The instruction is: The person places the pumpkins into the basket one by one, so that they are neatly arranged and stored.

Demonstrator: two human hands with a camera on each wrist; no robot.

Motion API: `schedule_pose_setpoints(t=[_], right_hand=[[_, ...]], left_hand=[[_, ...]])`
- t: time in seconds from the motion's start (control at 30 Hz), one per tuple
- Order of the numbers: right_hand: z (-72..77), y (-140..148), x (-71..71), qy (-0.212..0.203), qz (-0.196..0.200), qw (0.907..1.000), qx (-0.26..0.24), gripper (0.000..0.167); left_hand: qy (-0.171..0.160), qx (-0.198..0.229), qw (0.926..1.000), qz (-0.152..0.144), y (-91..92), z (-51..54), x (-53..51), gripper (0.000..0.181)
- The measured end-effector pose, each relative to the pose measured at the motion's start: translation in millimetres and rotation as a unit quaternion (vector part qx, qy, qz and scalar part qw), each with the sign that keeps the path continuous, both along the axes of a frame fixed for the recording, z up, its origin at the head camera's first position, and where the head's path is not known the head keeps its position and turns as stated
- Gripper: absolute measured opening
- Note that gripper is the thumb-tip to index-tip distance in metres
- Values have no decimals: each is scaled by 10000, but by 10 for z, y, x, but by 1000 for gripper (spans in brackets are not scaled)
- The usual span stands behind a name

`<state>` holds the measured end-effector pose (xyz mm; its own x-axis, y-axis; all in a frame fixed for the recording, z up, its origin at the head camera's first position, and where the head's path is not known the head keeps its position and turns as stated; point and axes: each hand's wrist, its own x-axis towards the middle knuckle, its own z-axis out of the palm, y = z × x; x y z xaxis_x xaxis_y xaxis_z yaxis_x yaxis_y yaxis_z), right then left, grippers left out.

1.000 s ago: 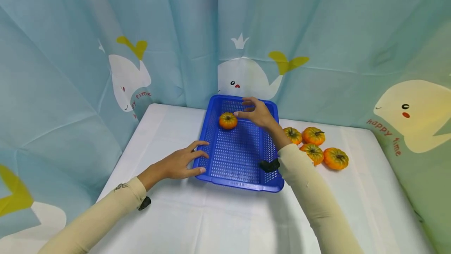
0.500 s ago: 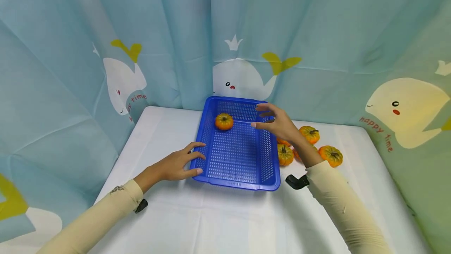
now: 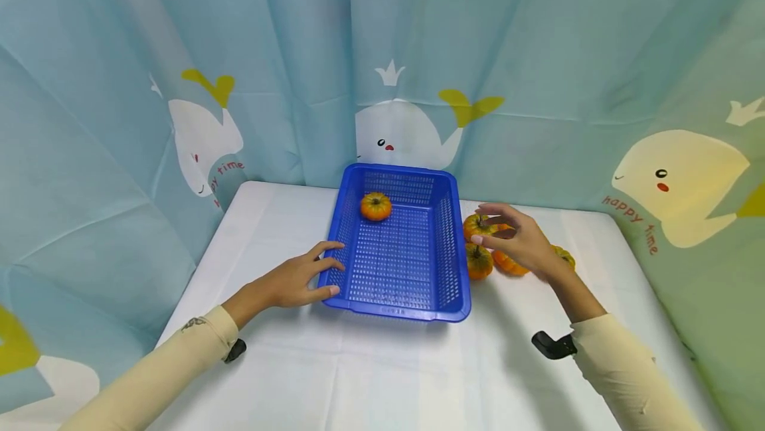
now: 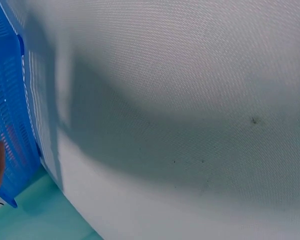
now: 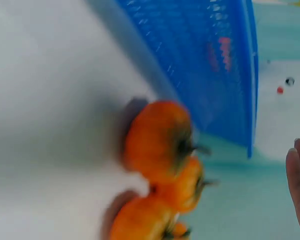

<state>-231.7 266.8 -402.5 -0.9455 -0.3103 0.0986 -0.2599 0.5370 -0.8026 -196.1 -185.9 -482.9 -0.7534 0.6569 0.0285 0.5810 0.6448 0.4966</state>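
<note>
A blue mesh plastic basket [image 3: 391,315] stands on the white-covered table, with one small orange-and-green pumpkin [image 3: 376,206] in its far left part. My left hand [image 3: 297,279] rests at the basket's left rim, fingers spread and slightly bent, thumb near the front corner. My right hand [image 3: 521,243] hovers over a group of pumpkins to the right of the basket, its thumb and fingers apart and nothing between them. Two pumpkins by the basket wall, a far one [image 3: 476,226] and a nearer one [image 3: 479,262], show left of that hand; others are partly hidden beneath it.
A pale blue curtain [image 3: 311,39] with whale prints surrounds the table [image 3: 370,371] at the back and sides. In the right wrist view, several pumpkins [image 5: 160,141] sit close together beside the basket wall [image 5: 205,60].
My right hand has moved from above the basket, beside the pumpkin inside, rightward and nearer to over the outside pumpkins. The left hand stays at the rim. The view has shifted slightly.
</note>
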Motion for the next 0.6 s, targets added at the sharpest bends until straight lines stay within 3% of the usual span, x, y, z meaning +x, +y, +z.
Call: schedule_pose_setpoints(t=[0.3,0.6], right_hand=[[-157,566,113,547,-458,9959,556,54],[-314,1053,138,157,-1062,9878,1130,72]], left_hand=[[-21,-66,10000,19,-10,4,0,48],[-38,-44,10000,30,8,38,25,48]])
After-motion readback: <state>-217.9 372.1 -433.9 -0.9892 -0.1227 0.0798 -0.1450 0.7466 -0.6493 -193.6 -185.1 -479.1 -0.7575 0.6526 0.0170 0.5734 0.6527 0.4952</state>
